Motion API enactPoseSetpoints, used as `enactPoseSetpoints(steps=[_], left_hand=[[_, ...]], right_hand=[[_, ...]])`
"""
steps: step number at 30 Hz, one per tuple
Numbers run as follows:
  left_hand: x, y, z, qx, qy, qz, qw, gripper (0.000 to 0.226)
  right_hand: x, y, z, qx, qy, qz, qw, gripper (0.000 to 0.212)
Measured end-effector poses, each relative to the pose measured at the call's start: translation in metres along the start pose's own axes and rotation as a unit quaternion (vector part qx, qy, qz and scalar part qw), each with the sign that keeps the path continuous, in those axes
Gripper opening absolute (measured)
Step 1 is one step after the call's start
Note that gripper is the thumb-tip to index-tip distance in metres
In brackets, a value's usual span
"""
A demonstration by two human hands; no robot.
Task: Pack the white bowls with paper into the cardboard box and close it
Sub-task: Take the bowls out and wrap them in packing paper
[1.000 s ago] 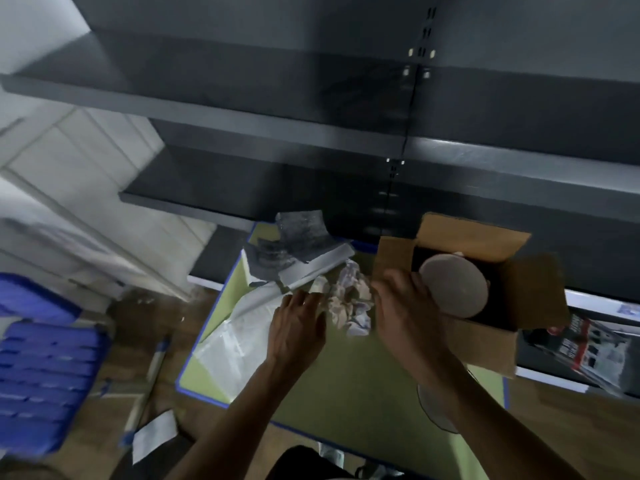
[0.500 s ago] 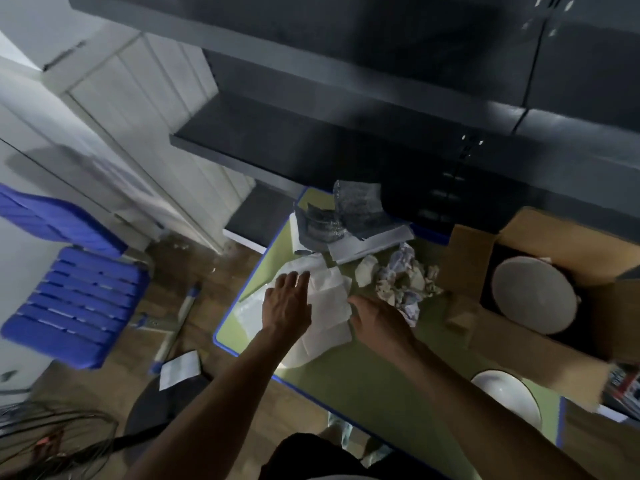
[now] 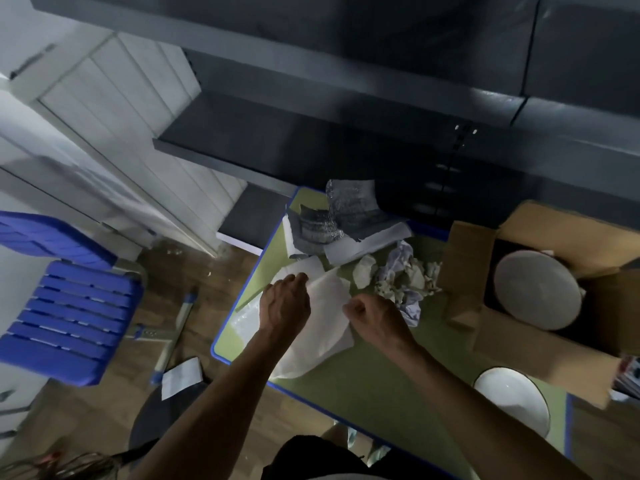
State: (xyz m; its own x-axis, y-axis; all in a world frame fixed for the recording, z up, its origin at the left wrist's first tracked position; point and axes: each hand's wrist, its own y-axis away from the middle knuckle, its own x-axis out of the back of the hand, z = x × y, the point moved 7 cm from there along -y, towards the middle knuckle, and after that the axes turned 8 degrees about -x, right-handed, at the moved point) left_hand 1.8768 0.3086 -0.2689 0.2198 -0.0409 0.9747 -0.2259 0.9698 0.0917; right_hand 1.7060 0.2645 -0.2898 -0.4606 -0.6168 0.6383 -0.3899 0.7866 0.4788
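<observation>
A sheet of white paper (image 3: 327,317) lies on the left part of the green table (image 3: 374,382). My left hand (image 3: 285,306) holds its left edge with curled fingers. My right hand (image 3: 375,315) pinches its right edge in a closed fist. The open cardboard box (image 3: 540,355) stands at the right with one white bowl (image 3: 538,294) bottom-up inside. A second white bowl (image 3: 512,400) sits on the table in front of the box. Crumpled paper (image 3: 405,282) lies between the sheet and the box.
Grey and white paper pieces (image 3: 341,223) lie at the table's far edge under dark shelves (image 3: 346,140). A blue chair (image 3: 65,306) stands on the wooden floor at the left, with a white scrap (image 3: 181,377) near the table corner.
The view swung left and down. My hands moved from the box and crumpled paper to the white sheet, then closed on its two edges and began lifting it.
</observation>
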Motion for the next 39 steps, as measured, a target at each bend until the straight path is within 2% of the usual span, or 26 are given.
enactPoseSetpoints(steps=[3, 5, 8, 11, 14, 16, 22, 26, 29, 31, 34, 39], left_hand=[[0.014, 0.009, 0.0, 0.012, 0.063, 0.016, 0.998, 0.017], [0.018, 0.018, 0.004, 0.005, 0.123, 0.015, 0.992, 0.025], [0.008, 0.031, 0.016, -0.009, 0.199, -0.052, 0.979, 0.039], [-0.011, 0.038, 0.032, -0.036, 0.233, -0.124, 0.964, 0.032], [-0.025, 0.04, 0.055, -0.071, 0.255, -0.16, 0.951, 0.018], [-0.031, 0.04, 0.075, -0.104, 0.256, -0.176, 0.945, 0.008], [-0.049, 0.045, 0.14, -0.192, 0.241, -0.234, 0.922, 0.007], [-0.051, 0.049, 0.165, -0.198, 0.253, -0.212, 0.923, 0.037], [-0.048, 0.055, 0.181, -0.207, 0.257, -0.203, 0.922, 0.047], [-0.048, 0.059, 0.19, -0.211, 0.255, -0.209, 0.92, 0.046], [-0.052, 0.062, 0.2, -0.214, 0.247, -0.219, 0.92, 0.033], [-0.053, 0.068, 0.218, -0.217, 0.224, -0.226, 0.923, 0.047]], right_hand=[[0.015, 0.01, 0.005, -0.002, -0.022, 0.027, 0.999, 0.014], [0.022, 0.019, 0.015, -0.008, -0.029, 0.049, 0.998, 0.012], [0.029, 0.04, 0.035, 0.001, -0.022, 0.083, 0.996, 0.016], [0.034, 0.06, 0.055, -0.001, -0.019, 0.112, 0.993, 0.019], [0.044, 0.083, 0.077, -0.027, -0.021, 0.131, 0.991, 0.02], [0.05, 0.102, 0.091, -0.037, -0.016, 0.149, 0.988, 0.019], [0.058, 0.143, 0.131, -0.055, 0.006, 0.186, 0.981, 0.023], [0.07, 0.176, 0.148, -0.042, 0.019, 0.27, 0.962, 0.02], [0.082, 0.193, 0.167, -0.078, 0.027, 0.302, 0.95, 0.022], [0.09, 0.198, 0.182, -0.108, 0.031, 0.306, 0.945, 0.025], [0.1, 0.203, 0.201, -0.155, 0.053, 0.3, 0.94, 0.023], [0.108, 0.196, 0.217, -0.168, 0.108, 0.259, 0.945, 0.031]])
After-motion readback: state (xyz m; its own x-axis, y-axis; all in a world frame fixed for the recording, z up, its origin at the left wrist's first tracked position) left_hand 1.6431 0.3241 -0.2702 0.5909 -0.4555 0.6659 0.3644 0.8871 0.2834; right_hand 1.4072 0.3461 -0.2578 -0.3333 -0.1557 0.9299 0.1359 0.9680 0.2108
